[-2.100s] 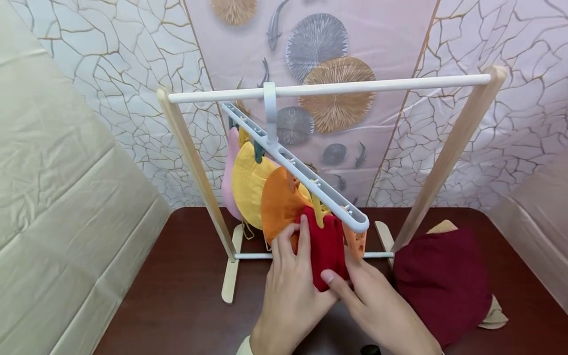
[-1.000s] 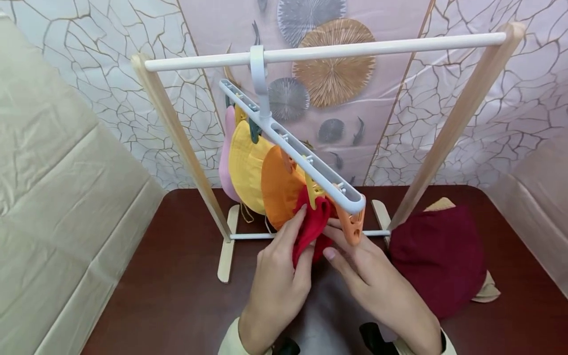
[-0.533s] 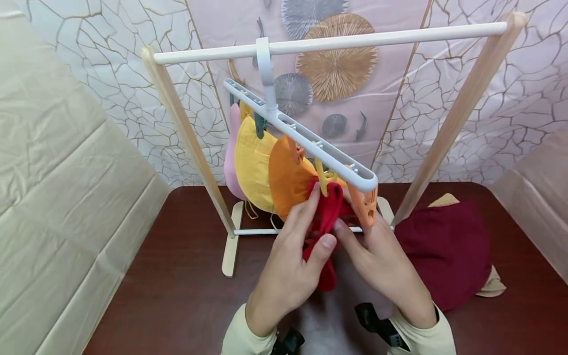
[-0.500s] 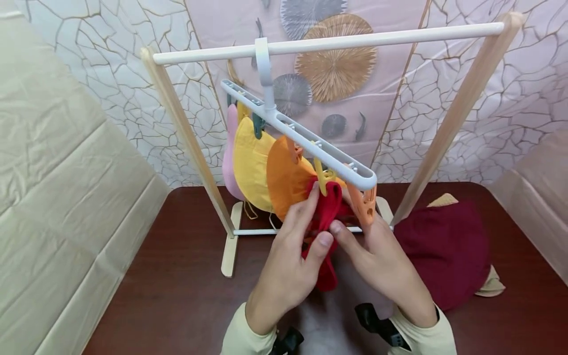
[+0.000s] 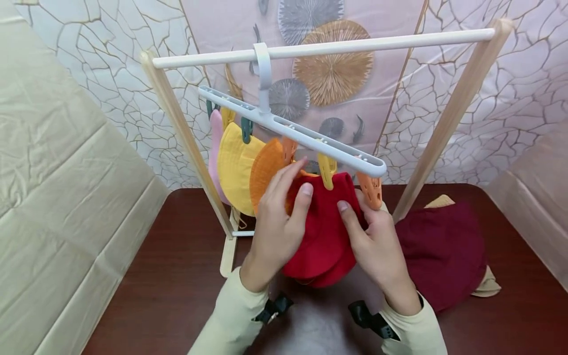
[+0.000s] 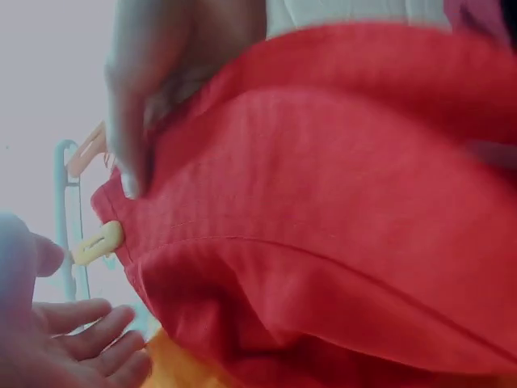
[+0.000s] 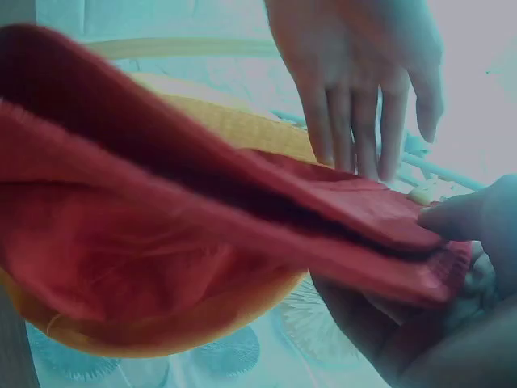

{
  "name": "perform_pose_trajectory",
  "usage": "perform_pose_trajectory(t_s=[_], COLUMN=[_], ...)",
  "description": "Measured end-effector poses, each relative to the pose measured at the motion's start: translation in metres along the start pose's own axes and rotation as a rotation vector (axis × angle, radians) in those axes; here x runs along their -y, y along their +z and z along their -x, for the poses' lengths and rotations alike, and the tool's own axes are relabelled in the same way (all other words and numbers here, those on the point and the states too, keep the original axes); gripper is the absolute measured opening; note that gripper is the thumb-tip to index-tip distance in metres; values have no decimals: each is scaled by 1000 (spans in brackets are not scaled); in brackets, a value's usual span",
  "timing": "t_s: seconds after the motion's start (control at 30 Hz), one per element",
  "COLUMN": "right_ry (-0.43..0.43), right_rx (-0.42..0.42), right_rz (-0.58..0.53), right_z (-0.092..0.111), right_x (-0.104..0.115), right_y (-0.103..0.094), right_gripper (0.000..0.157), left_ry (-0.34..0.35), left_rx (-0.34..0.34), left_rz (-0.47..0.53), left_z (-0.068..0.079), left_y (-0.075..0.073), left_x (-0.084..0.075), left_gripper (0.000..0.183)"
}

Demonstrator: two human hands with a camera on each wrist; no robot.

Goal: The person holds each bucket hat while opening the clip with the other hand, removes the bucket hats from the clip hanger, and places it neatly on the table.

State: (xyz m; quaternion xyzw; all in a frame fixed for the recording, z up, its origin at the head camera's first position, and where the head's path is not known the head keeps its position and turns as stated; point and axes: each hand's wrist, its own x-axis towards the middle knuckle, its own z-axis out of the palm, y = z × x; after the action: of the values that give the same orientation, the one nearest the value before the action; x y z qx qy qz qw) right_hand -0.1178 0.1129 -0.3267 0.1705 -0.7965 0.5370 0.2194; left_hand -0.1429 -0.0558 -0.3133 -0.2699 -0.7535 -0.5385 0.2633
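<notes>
A red bucket hat [image 5: 326, 227] hangs folded from the yellow clip [image 5: 327, 172] of a pale blue clip hanger [image 5: 306, 135]. My right hand [image 5: 379, 241] pinches the hat's upper right edge between thumb and fingers, just below the orange clip [image 5: 372, 190] at the hanger's near end. To the left, my left hand [image 5: 277, 222] is held up beside the hat with its fingers extended, holding nothing. The left wrist view shows the hat's stitched brim [image 6: 323, 153] close up. Behind it hang an orange hat [image 5: 264, 172], a yellow hat [image 5: 237, 172] and a pink one [image 5: 215, 153].
The hanger hooks over the white rod [image 5: 377, 47] of a wooden rack, whose right post [image 5: 452, 118] stands beyond my right hand. A maroon hat [image 5: 443, 251] lies on the dark table [image 5: 173, 291] at right, over something beige [image 5: 488, 286].
The red hat has gone from bunched between both hands to hanging spread out. My left hand has let go and moved left and up. The hanger has swung slightly.
</notes>
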Motion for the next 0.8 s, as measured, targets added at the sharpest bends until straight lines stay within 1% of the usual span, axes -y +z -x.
perform_pose_trajectory(t_s=[0.07, 0.13, 0.23, 0.27, 0.37, 0.43, 0.5, 0.6, 0.67, 0.7, 0.8], right_ry=[-11, -20, -33, -26, 13, 45, 66, 62, 51, 34, -10], right_rx=[15, 28, 29, 26, 25, 23, 17, 1, -6, -11, -9], right_rz=[-19, -36, -17, -10, -12, -35, -57, -44, -11, 27, 134], right_z=[0, -1, -4, -5, -9, -12, -14, -15, -14, -14, -10], right_x=[-2, -4, -7, -8, -8, -8, -7, -6, -7, -8, -13], right_y=[0, -1, 0, 0, 2, 3, 3, 2, 1, 0, -3], right_gripper=[27, 30, 35, 36, 47, 57, 62, 59, 45, 38, 23], left_ry=[-65, -136, -203, -218, -247, -276, -298, -320, -338, -349, -383], left_rx=[67, 136, 204, 219, 252, 271, 277, 279, 268, 260, 211], left_rz=[47, 119, 232, 279, 422, 503, 567, 628, 660, 678, 711], left_z=[-9, -18, -30, -33, -39, -41, -41, -42, -43, -43, -44], left_y=[-1, -1, -1, -1, -1, -2, -1, -1, 0, 1, 4], left_x=[-1, -2, -1, -1, 2, 3, 5, 7, 8, 8, 8], left_gripper=[44, 45, 40, 37, 28, 27, 27, 27, 27, 28, 30])
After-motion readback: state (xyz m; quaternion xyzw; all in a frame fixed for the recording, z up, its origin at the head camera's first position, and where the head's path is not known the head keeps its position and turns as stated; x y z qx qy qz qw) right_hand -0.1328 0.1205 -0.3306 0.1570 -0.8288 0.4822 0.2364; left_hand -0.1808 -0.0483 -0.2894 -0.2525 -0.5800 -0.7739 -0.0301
